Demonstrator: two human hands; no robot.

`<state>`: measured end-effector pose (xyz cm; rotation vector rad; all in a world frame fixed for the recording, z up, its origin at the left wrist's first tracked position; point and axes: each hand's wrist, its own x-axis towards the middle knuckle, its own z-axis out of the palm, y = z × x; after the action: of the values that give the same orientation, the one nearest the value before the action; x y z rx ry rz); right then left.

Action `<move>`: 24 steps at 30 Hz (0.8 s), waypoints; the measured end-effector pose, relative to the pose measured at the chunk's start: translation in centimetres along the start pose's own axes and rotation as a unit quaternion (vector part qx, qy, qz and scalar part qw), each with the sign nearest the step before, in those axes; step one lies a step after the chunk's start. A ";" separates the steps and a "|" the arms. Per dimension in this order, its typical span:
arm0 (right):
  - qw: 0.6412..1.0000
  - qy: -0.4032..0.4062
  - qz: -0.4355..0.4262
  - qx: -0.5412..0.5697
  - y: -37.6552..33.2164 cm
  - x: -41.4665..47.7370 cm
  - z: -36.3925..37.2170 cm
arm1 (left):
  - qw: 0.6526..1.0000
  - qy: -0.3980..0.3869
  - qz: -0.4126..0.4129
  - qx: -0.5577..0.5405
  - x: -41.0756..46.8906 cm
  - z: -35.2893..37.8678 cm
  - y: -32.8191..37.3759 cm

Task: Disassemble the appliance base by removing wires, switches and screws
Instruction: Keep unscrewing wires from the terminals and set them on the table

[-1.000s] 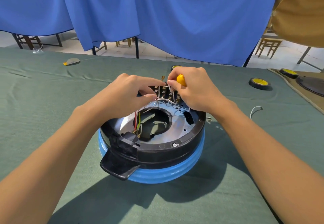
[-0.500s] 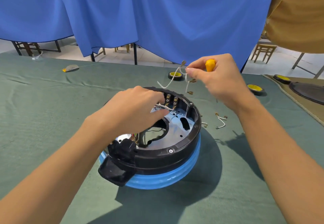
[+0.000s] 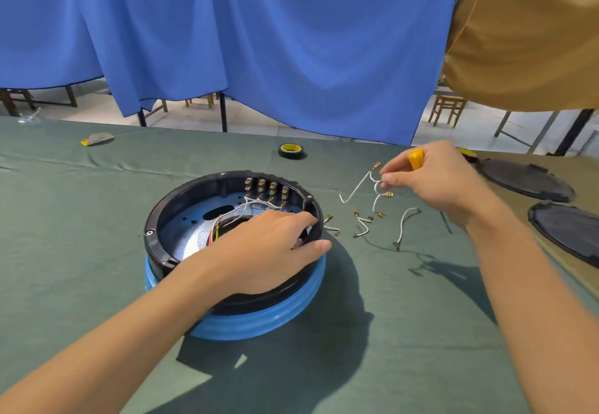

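On the bench [image 3: 97, 251], under a green cloth, the appliance base [image 3: 259, 323] is sitting near the middle, with its black ring facing up over a blue body. The left hand [image 3: 269, 251] is covering the near side of the ring, so that part is hidden. A yellow handle [image 3: 416, 159] is sticking out of the right hand [image 3: 434, 180]; the rest of the tool is hidden in the palm. A second tape roll [image 3: 466, 154] is peeking out behind this hand, and the nearer of two black lids [image 3: 567, 232] is being cut off by the right edge.

The left hand is gripping the right side of the rim, with the fingers lying inside and the thumb pressing outside. The right hand is hovering above the bench to the right of the base, with thumb and forefinger closed together and pinching a white wire [image 3: 356, 188] with brass ends. A second short piece seems to be hanging from the same pinch, but I cannot tell this surely.

Inside the ring, four switch terminals [image 3: 265, 188] are standing in a row at the far wall, and thin wires are still running from them. Three screws [image 3: 149, 232] are showing on the rim. About four loose wires [image 3: 405, 225] are lying on the cloth between the base and the lids. One full tape roll [image 3: 291, 151] is lying beyond the base.
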<state>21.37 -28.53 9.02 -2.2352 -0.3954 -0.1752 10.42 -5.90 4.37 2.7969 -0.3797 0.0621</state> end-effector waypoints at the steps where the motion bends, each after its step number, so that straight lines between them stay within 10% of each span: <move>1: 1.000 -0.016 0.010 -0.006 0.5 -0.4 -0.2 | 1.000 -0.002 -0.001 -0.008 0.0 0.0 0.0; 8: 0.986 -0.138 0.091 0.037 3.0 -2.5 -0.7 | 1.000 0.028 -0.012 -0.008 -0.3 0.2 0.0; 24: 0.919 -0.282 0.042 -0.273 3.0 -1.8 2.1 | 0.999 0.044 -0.014 0.015 -0.5 0.3 0.0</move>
<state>20.67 -29.10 5.03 -2.8368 -0.6102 0.4779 9.96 -5.89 4.02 2.8156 -0.3217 0.1863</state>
